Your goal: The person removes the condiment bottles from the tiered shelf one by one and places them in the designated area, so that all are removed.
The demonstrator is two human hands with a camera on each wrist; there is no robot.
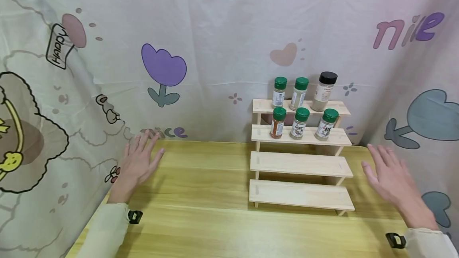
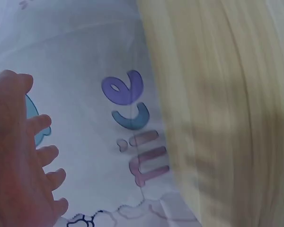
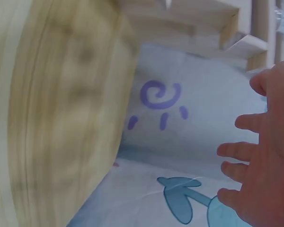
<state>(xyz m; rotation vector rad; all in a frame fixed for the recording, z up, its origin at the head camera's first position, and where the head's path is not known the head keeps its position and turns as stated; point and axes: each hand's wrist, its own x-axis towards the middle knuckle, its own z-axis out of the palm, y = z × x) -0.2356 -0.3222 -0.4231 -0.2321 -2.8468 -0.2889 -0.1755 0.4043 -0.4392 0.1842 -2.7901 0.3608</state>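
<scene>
My left hand (image 1: pixel 138 162) is spread over the left side of the table, fingers straight, holding nothing. On the other side my right hand (image 1: pixel 391 176) is held with spread fingers, just right of a wooden four-step rack (image 1: pixel 301 192), also with nothing in it. On the rack's top step stand two green-capped spice jars, one at the left (image 1: pixel 278 94) and one in the middle (image 1: pixel 298 95), plus a taller black-capped jar (image 1: pixel 322 92). One step lower are a green-capped jar of reddish spice (image 1: pixel 277 124) and two green-capped jars with printed labels (image 1: pixel 299 124) (image 1: pixel 325 126). The lower two steps are bare.
The wood-grain table (image 1: pixel 201 190) reaches back to a printed cloth (image 1: pixel 222 43) that hangs behind it and along both sides. In the right wrist view, the rack's wooden side parts (image 3: pixel 234 28) show near the fingers.
</scene>
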